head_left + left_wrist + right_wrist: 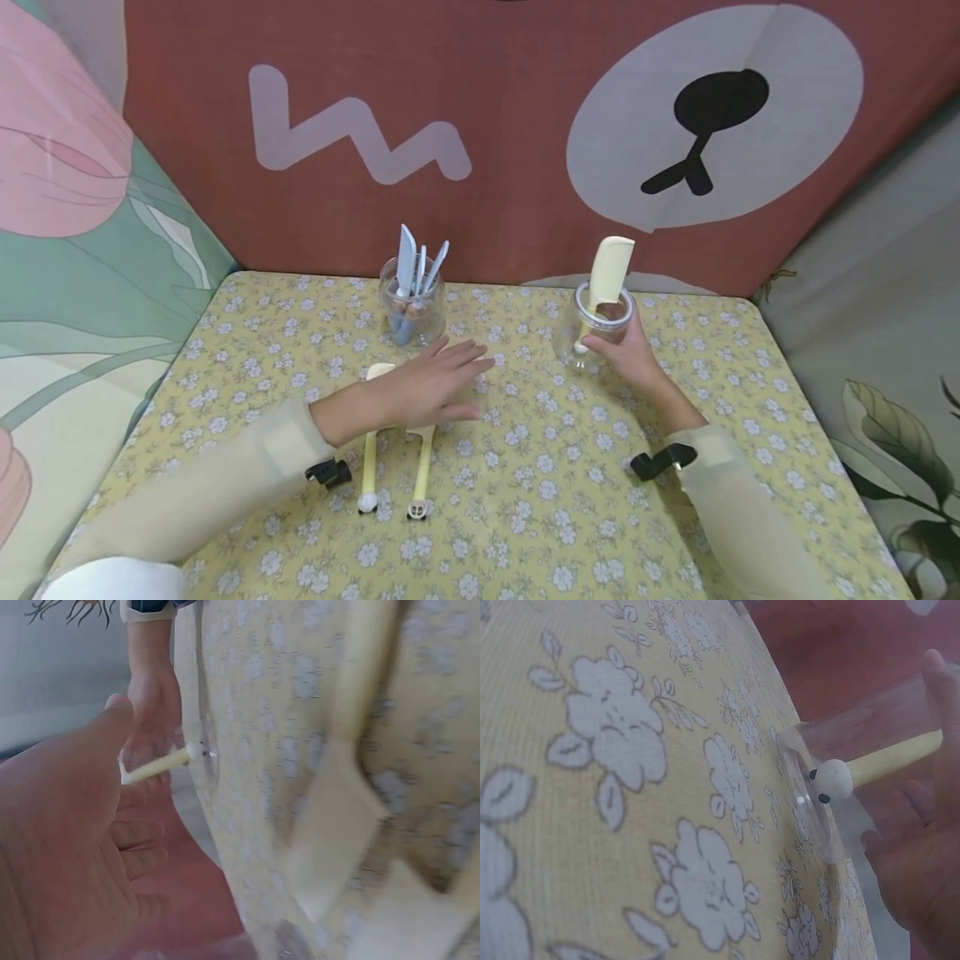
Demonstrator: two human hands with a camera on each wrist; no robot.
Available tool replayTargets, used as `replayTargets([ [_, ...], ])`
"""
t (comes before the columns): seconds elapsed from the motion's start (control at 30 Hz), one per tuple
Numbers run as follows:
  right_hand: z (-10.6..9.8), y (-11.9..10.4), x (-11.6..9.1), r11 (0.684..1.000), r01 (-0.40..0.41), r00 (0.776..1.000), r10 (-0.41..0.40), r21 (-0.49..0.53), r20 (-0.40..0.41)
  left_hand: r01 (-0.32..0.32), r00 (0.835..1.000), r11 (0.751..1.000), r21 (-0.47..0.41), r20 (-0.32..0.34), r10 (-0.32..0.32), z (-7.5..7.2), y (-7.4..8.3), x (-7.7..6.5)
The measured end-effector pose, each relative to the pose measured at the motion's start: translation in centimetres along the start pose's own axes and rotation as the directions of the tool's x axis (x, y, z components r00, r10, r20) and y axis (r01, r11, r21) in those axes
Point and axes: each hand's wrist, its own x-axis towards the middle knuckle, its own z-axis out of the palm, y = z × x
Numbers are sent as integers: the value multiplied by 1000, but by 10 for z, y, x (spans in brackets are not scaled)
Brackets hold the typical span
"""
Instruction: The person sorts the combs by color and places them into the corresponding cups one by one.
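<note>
My right hand (636, 354) grips a clear glass jar (566, 340) at the right of the table, fingers and thumb around its side. A cream spatula (611, 271) stands in that jar, blade up; in the right wrist view its white, black-dotted handle end (834, 780) is at the jar's bottom. My left hand (427, 387) is spread, palm down and holding nothing, above two more cream utensils. Their yellow handles, one on the left (370, 467) and one on the right (423, 471), point towards me. The hand partly hides their heads, whose flat blades (334, 832) show in the left wrist view.
A second glass jar (432, 321) with several blue utensils (406, 258) stands at the back, just beyond my left hand. A flowered yellow cloth (525, 517) covers the table. Printed fabric (517, 167) hangs behind the table and at both sides.
</note>
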Motion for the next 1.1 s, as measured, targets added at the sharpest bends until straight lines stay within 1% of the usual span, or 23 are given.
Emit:
replayTargets([
  [0.2, 0, 0, 0, 1000, 4, 1000, -5, -8, -9, 37, 999, 998, -50, -14, -38, 15, -13, -20],
  [0.3, 0, 0, -1, 1000, -4, 1000, 4, -15, -7, 57, 997, 996, -75, -40, -60, 21, -20, -29],
  [0.43, 0, 0, 0, 1000, -9, 1000, 9, -17, -2, 99, 992, 990, -97, -65, -105, 25, -28, -40],
  [0.5, 0, -1, 0, 1000, -6, 1000, 6, -11, -2, 128, 989, 985, -117, -64, -136, 26, -32, -47],
  [0.6, 0, -1, 0, 1000, -8, 1000, 8, -11, -1, 179, 980, 972, -153, -56, -190, 27, -38, -57],
  [0.67, 0, -2, 0, 1000, -12, 1000, 12, -10, -4, 218, 972, 963, -159, -47, -228, 29, -44, -62],
  [0.8, 0, -2, 0, 1000, -10, 1000, 10, 0, -5, 298, 953, 946, -127, -25, -303, 33, -55, -72],
  [0.9, 0, -1, 0, 1000, -11, 1000, 11, 7, -2, 349, 937, 932, -100, 8, -350, 37, -60, -79],
  [0.93, 0, -1, 0, 1000, -13, 1000, 13, 5, -2, 361, 932, 928, -96, 17, -361, 38, -62, -81],
  [1.03, 0, -2, -1, 1000, -20, 1000, 20, -9, -4, 373, 928, 924, -80, 25, -372, 41, -65, -85],
  [1.1, 0, -2, 0, 1000, -21, 1000, 21, -20, -6, 377, 926, 924, -68, 12, -377, 43, -66, -86],
])
